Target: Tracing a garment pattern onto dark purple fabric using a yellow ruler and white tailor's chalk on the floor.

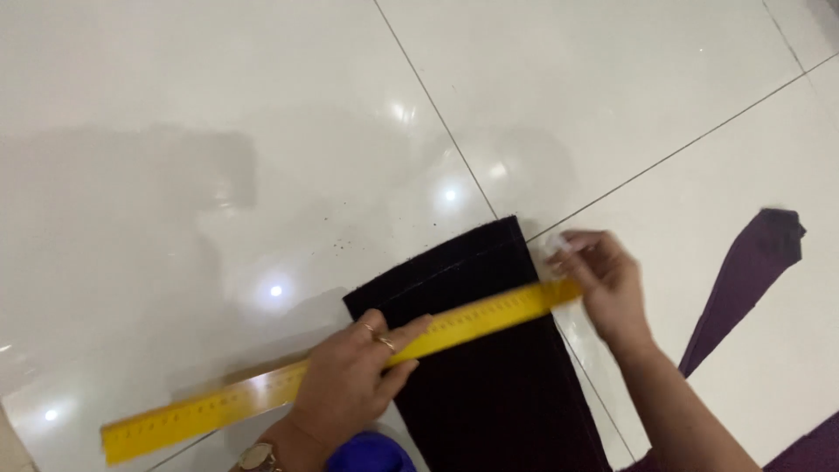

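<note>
Fingers (398,339) of the left hand (350,385) lie flat and close together, pressing a yellow ruler (332,371) onto dark folded fabric (489,367) on a glossy white tiled floor (218,131). At the ruler's far end, the right hand (603,284) pinches something small and pale; what it is cannot be told. A purple fabric strip (743,280) lies well apart, to the right.

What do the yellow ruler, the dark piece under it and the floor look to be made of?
Ruler: probably rigid plastic or painted metal, smooth, straight. Dark piece: fabric, matte, with a fuzzy cut edge and a stitch line. Floor: glossy white tile, going by grout lines and light reflections.
</note>
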